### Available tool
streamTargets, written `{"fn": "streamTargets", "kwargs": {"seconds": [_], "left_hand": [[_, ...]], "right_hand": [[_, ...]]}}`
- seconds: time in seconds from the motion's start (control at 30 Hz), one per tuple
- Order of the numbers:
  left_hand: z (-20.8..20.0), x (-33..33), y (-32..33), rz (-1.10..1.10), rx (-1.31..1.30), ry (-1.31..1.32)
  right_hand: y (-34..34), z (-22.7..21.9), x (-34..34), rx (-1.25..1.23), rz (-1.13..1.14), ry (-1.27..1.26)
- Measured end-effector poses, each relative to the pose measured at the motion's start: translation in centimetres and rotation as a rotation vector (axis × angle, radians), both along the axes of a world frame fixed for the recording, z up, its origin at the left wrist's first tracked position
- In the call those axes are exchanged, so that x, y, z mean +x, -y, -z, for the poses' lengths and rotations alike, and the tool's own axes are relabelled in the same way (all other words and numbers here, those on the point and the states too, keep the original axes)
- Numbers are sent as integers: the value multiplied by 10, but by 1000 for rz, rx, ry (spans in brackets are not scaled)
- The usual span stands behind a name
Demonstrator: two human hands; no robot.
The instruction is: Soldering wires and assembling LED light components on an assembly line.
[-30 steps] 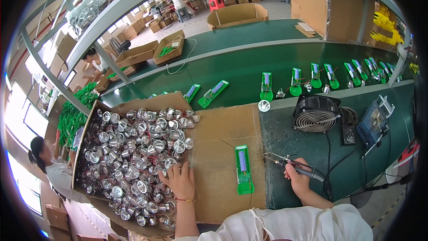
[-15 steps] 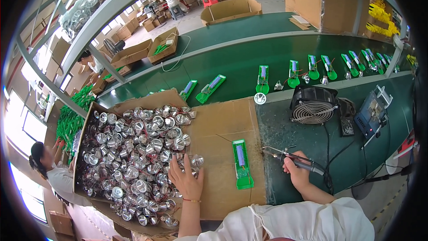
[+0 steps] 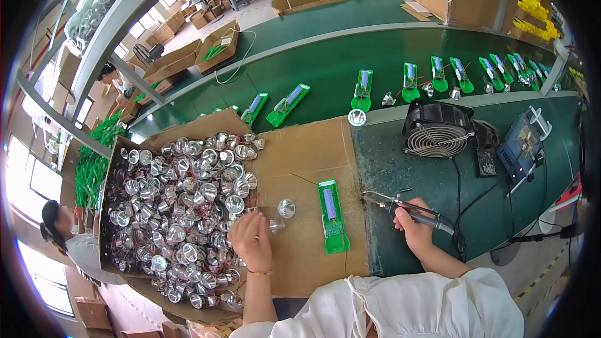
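Observation:
My left hand [image 3: 252, 242] is at the right edge of a cardboard box heaped with silver lamp reflectors [image 3: 191, 253]. Its fingers are curled together, apparently on a small reflector [image 3: 275, 225] beside the thumb, though the grip is partly hidden. Just beyond, a second reflector [image 3: 286, 208] shows its round face above the cardboard sheet [image 3: 300, 156]. In my right hand [image 3: 414, 225] is a soldering iron [image 3: 426, 217], its tip pointing left near the sheet's edge. Between the hands lies a green plastic housing [image 3: 333, 216] with a blue-purple battery cell and loose wires.
A black fan [image 3: 438, 130] and a blue soldering station [image 3: 521, 150] stand on the right, cables trailing across the bench. Beyond them, a green conveyor [image 3: 325, 97] carries several green housings with reflectors. Metal framing [image 3: 100, 56] crosses the left side. A person [image 3: 87, 250] works beyond the box.
My left hand's fingers went from spread over the reflectors to curled. One reflector beside it has shifted right, over the cardboard. My right hand keeps the soldering iron; the whole view has shifted slightly.

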State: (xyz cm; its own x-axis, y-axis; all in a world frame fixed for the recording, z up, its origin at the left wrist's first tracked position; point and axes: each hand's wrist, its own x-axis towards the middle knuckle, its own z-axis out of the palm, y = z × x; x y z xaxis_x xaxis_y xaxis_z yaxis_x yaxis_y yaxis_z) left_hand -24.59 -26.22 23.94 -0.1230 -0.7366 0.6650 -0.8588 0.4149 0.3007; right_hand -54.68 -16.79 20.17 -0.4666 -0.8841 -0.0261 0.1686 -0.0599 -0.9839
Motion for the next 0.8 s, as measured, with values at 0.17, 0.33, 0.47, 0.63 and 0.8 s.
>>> {"fn": "streamTargets", "kwargs": {"seconds": [0.17, 0.33, 0.47, 0.63, 0.8], "left_hand": [[-19, -1, -9, -67, 115, -584], [-12, -35, -51, 277, 449, -197], [17, -50, -65, 116, 889, -568], [21, -58, -56, 102, 859, -614], [20, -63, -49, 183, 787, -563]], "right_hand": [[-4, -1, 1, 7, 7, -17], [-10, -6, 3, 26, -24, -14], [-14, -7, 6, 3, -76, 21], [-19, -12, 7, -64, -176, -118], [-22, -7, 12, -86, -320, -355]]}}
